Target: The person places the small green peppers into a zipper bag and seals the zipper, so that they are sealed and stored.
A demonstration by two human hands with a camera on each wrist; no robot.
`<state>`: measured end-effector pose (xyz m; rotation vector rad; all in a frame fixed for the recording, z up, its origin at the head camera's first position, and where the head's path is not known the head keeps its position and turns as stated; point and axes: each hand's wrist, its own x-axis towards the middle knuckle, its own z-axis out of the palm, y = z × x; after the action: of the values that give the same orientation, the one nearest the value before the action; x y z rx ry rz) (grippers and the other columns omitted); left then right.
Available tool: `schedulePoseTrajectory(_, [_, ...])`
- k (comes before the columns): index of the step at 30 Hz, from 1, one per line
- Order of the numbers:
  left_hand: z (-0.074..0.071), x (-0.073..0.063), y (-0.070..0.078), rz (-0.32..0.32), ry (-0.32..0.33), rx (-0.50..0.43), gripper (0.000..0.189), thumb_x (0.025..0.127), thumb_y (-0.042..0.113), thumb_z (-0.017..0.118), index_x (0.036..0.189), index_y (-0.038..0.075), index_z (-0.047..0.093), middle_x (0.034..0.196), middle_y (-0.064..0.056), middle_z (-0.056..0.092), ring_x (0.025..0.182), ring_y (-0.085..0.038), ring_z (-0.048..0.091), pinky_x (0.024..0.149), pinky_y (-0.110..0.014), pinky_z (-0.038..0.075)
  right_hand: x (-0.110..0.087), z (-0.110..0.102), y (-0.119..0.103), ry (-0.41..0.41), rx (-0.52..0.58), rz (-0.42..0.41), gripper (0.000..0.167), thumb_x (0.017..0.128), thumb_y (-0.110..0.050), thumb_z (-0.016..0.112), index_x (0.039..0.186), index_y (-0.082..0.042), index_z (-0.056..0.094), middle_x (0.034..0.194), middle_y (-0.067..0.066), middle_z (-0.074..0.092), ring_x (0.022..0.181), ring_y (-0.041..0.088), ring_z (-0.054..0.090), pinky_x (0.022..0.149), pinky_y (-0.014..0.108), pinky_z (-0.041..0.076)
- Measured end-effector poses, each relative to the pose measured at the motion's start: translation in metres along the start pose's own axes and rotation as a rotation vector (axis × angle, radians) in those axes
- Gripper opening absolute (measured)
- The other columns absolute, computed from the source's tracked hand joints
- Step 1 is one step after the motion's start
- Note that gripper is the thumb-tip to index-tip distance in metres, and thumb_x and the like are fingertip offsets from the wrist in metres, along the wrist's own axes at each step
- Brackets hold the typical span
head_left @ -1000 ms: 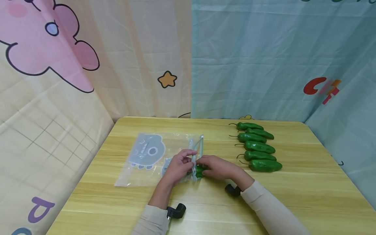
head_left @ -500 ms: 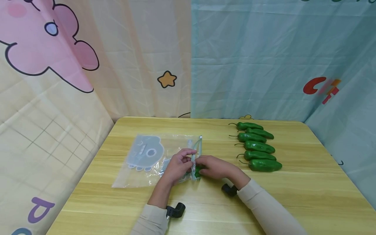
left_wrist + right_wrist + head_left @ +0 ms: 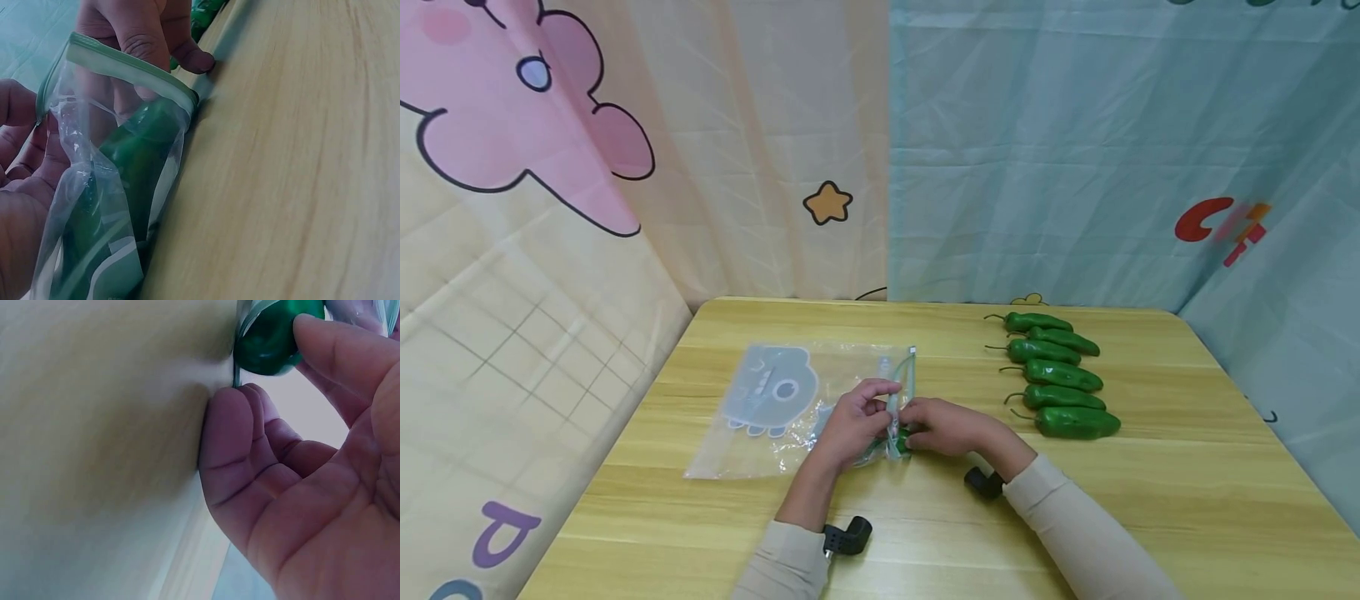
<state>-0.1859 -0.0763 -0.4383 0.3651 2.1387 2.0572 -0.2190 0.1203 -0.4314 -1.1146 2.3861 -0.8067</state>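
A clear zip bag [image 3: 842,362] with a grey cartoon print lies on the table, its green-edged mouth facing right and spread apart. My left hand [image 3: 856,427] pinches the upper rim of that mouth. Through the plastic in the left wrist view, a green pepper [image 3: 140,156] shows mostly inside the bag. My right hand [image 3: 951,427] is at the mouth, holding the pepper's blunt end [image 3: 270,345] with thumb and index finger; the index fingertip is hidden behind it. The other fingers are bent near the tabletop.
Several green peppers [image 3: 1063,375] lie in a column on the right of the wooden table [image 3: 925,533], stems pointing left. Printed curtains [image 3: 1037,167] stand behind and beside the table. A black wrist camera [image 3: 848,536] sits on each forearm.
My right hand has moved slightly left, and the pepper has slid deeper into the bag. The bag has shifted a little left. My left hand has hardly moved.
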Motion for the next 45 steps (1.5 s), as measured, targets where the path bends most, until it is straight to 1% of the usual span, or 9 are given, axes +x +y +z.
schedulePoseTrajectory(3, [-0.001, 0.001, -0.001, 0.004, -0.004, -0.003, 0.042, 0.087, -0.010, 0.056, 0.129, -0.005, 0.060, 0.130, -0.011, 0.055, 0.092, -0.019, 0.060, 0.071, -0.028, 0.055, 0.000, 0.000, 0.000, -0.015, 0.031, 0.004, 0.002, 0.095, -0.010, 0.066, 0.093, -0.012, 0.066, 0.098, -0.001, 0.055, 0.092, 0.018, 0.051, 0.079, 0.029, 0.045])
schedulePoseTrajectory(6, [-0.001, 0.001, -0.002, 0.008, -0.010, -0.003, 0.042, 0.087, -0.011, 0.056, 0.129, -0.005, 0.060, 0.131, -0.012, 0.055, 0.092, -0.019, 0.060, 0.072, -0.027, 0.055, 0.001, 0.000, 0.002, -0.022, 0.041, 0.003, 0.005, 0.095, -0.011, 0.067, 0.090, -0.010, 0.065, 0.099, -0.001, 0.054, 0.093, 0.018, 0.050, 0.080, 0.029, 0.044])
schedulePoseTrajectory(13, [-0.002, 0.000, 0.000, 0.015, -0.013, 0.004, 0.043, 0.087, -0.010, 0.056, 0.129, -0.005, 0.059, 0.131, -0.011, 0.055, 0.090, -0.016, 0.058, 0.072, -0.026, 0.054, 0.001, 0.001, 0.004, -0.023, 0.033, -0.037, 0.003, 0.095, -0.011, 0.067, 0.092, -0.013, 0.066, 0.101, 0.000, 0.053, 0.095, 0.016, 0.048, 0.082, 0.029, 0.043])
schedulePoseTrajectory(15, [-0.002, 0.000, -0.001, 0.016, -0.012, 0.006, 0.043, 0.087, -0.010, 0.056, 0.130, -0.005, 0.059, 0.131, -0.011, 0.054, 0.090, -0.016, 0.058, 0.073, -0.026, 0.054, 0.001, 0.001, 0.004, -0.023, 0.031, -0.026, 0.001, 0.095, -0.012, 0.067, 0.095, -0.014, 0.067, 0.101, 0.000, 0.054, 0.095, 0.016, 0.048, 0.082, 0.029, 0.043])
schedulePoseTrajectory(21, [-0.004, 0.001, -0.005, 0.002, -0.013, -0.024, 0.044, 0.088, -0.010, 0.055, 0.131, -0.006, 0.058, 0.134, -0.011, 0.053, 0.093, -0.017, 0.061, 0.075, -0.027, 0.057, -0.001, 0.002, 0.004, -0.001, 0.030, 0.041, 0.021, 0.094, -0.014, 0.068, 0.115, -0.014, 0.067, 0.108, -0.003, 0.057, 0.095, 0.017, 0.051, 0.083, 0.030, 0.046])
schedulePoseTrajectory(27, [-0.004, 0.002, -0.009, 0.004, -0.008, -0.017, 0.043, 0.088, -0.010, 0.056, 0.131, -0.005, 0.058, 0.133, -0.011, 0.053, 0.093, -0.017, 0.060, 0.074, -0.025, 0.056, -0.003, 0.002, 0.006, 0.008, 0.049, 0.051, 0.026, 0.093, -0.014, 0.069, 0.119, -0.012, 0.066, 0.109, -0.002, 0.058, 0.094, 0.016, 0.052, 0.081, 0.031, 0.047])
schedulePoseTrajectory(35, [-0.002, 0.000, -0.009, 0.034, 0.010, 0.053, 0.042, 0.087, -0.008, 0.060, 0.129, -0.003, 0.061, 0.129, -0.010, 0.055, 0.092, -0.017, 0.055, 0.069, -0.023, 0.053, -0.021, -0.009, 0.008, 0.105, 0.069, 0.052, 0.028, 0.097, -0.012, 0.063, 0.125, -0.006, 0.064, 0.118, 0.005, 0.064, 0.106, 0.022, 0.060, 0.093, 0.043, 0.051])
schedulePoseTrajectory(41, [-0.002, -0.001, -0.009, 0.024, 0.001, 0.064, 0.042, 0.088, -0.007, 0.061, 0.129, -0.002, 0.061, 0.128, -0.009, 0.054, 0.093, -0.018, 0.056, 0.068, -0.023, 0.052, -0.046, -0.026, 0.009, 0.210, 0.087, 0.066, 0.027, 0.097, -0.013, 0.063, 0.123, -0.005, 0.064, 0.113, 0.008, 0.066, 0.101, 0.019, 0.060, 0.084, 0.038, 0.052])
schedulePoseTrajectory(45, [-0.002, -0.002, -0.008, 0.026, 0.005, 0.064, 0.042, 0.087, -0.007, 0.061, 0.129, -0.002, 0.061, 0.129, -0.009, 0.054, 0.094, -0.018, 0.056, 0.069, -0.024, 0.053, -0.065, -0.036, 0.010, 0.268, 0.071, 0.081, 0.027, 0.098, -0.015, 0.063, 0.123, -0.006, 0.064, 0.115, 0.010, 0.066, 0.102, 0.019, 0.059, 0.084, 0.039, 0.053])
